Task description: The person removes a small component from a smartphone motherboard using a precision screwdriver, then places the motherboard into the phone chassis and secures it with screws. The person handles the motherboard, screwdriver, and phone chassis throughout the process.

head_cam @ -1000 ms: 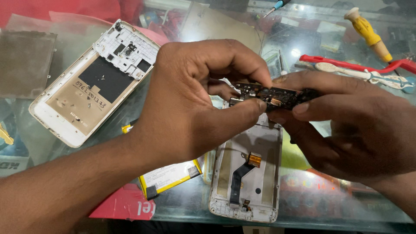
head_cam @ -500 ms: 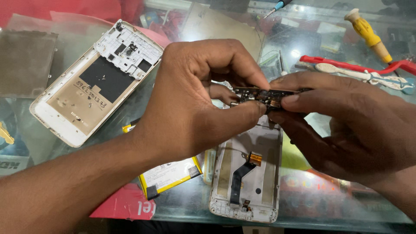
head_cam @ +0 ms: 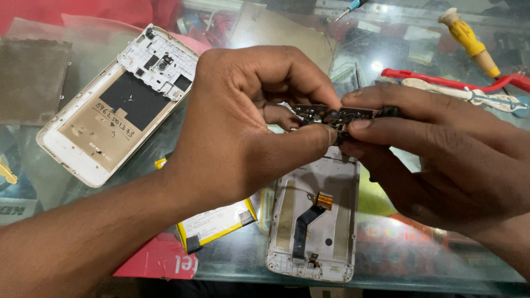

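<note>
At frame centre, the left hand (head_cam: 243, 127) and right hand (head_cam: 441, 154) pinch a small circuit board (head_cam: 337, 116) above the open phone frame (head_cam: 317, 221). Inspection appears underway; refitting would demand careful alignment.

Two bare hands: left hand (head_cam: 243, 127) with forearm bare up to the frame edge, no sleeve in view. Right hand (head_cam: 441, 160) likewise bare at the wrist. Short, trimmed nails. Knuckles creased, fingers slim. Neither ring, watch nor glove anywhere.
</note>
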Tool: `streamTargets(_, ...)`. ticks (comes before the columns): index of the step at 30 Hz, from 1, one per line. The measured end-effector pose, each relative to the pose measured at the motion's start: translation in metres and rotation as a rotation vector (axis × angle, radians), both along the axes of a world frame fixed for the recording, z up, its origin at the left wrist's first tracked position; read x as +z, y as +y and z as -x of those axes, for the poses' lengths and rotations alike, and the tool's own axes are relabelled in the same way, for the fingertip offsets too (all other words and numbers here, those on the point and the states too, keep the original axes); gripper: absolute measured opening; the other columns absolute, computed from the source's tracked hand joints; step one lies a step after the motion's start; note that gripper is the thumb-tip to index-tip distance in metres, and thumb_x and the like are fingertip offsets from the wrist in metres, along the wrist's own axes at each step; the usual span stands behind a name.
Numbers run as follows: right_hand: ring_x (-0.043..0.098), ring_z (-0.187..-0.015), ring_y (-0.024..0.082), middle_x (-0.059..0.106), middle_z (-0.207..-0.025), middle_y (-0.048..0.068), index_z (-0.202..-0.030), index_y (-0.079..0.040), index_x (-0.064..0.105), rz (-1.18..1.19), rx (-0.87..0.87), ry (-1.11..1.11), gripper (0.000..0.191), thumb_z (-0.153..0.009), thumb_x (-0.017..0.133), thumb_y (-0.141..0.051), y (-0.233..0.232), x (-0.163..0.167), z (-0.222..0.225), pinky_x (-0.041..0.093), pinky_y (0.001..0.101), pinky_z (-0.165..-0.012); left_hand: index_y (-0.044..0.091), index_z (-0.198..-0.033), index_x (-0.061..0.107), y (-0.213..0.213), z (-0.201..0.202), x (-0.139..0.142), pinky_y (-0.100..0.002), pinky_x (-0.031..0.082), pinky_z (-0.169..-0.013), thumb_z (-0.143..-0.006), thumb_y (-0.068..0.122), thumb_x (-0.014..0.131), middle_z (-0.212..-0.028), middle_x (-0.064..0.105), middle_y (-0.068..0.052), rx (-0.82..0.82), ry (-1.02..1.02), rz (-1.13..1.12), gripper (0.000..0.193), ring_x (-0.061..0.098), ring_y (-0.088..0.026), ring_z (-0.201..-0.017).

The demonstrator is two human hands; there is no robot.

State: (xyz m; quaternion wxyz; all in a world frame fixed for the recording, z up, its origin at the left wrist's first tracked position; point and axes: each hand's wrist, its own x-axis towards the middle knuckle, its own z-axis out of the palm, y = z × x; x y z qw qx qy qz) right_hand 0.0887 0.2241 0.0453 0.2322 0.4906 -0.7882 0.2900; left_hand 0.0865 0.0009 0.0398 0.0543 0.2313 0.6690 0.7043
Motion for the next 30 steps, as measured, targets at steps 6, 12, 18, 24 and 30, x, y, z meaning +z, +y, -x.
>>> streamTargets(6,0.074,-0.094,0.031,0.069,-0.107,0.026,-0.106,0.005,0.064,-0.044,-0.027,0.004,0.029,-0.084,0.082,0.008,-0.001,0.004,-0.004,0.062,0.0372,-0.08,-0.004,-0.098,0.069,0.0,-0.003,0.002,-0.021,0.063,-0.077,-0.082,-0.003,0.073,-0.094,0.072,-0.006,-0.004,-0.021,-0.008,0.017,0.069,-0.006,-0.083)
streamTargets(12,0.075,-0.091,0.03,0.069,-0.103,0.027,-0.105,0.007,0.063,-0.028,-0.002,0.016,0.029,-0.083,0.082,0.009,0.002,0.002,0.002,0.063,0.0352,-0.077,0.0,-0.102,0.071,0.002,0.001,-0.002,-0.021,0.066,-0.078,-0.083,0.003,0.073,-0.098,0.072,-0.003,-0.003,0.003,0.058,0.02,0.07,-0.005,-0.09)
streamTargets(18,0.074,-0.091,0.03,0.069,-0.103,0.027,-0.102,0.006,0.063,-0.017,0.036,0.033,0.028,-0.082,0.082,0.008,0.005,0.0,0.006,0.062,0.0338,-0.076,0.002,-0.104,0.07,0.001,0.001,-0.002,-0.022,0.066,-0.08,-0.083,0.006,0.074,-0.099,0.072,-0.003,-0.017,0.033,0.079,0.022,0.071,-0.006,-0.092)
streamTargets(24,0.074,-0.09,0.03,0.068,-0.102,0.028,-0.1,0.006,0.063,0.002,0.014,0.032,0.026,-0.081,0.081,0.009,0.005,0.0,0.004,0.061,0.034,-0.075,0.002,-0.107,0.069,0.0,0.001,-0.002,-0.022,0.064,-0.08,-0.083,0.004,0.075,-0.1,0.072,-0.003,-0.06,0.036,0.065,0.026,0.07,-0.006,-0.094)
streamTargets(30,0.074,-0.089,0.028,0.069,-0.102,0.028,-0.1,0.006,0.064,-0.017,0.019,0.023,0.025,-0.081,0.081,0.009,0.007,0.0,0.004,0.061,0.0332,-0.074,0.002,-0.106,0.068,0.001,0.001,-0.002,-0.021,0.064,-0.079,-0.083,0.003,0.074,-0.1,0.072,-0.002,-0.06,0.028,0.067,0.023,0.071,-0.005,-0.093)
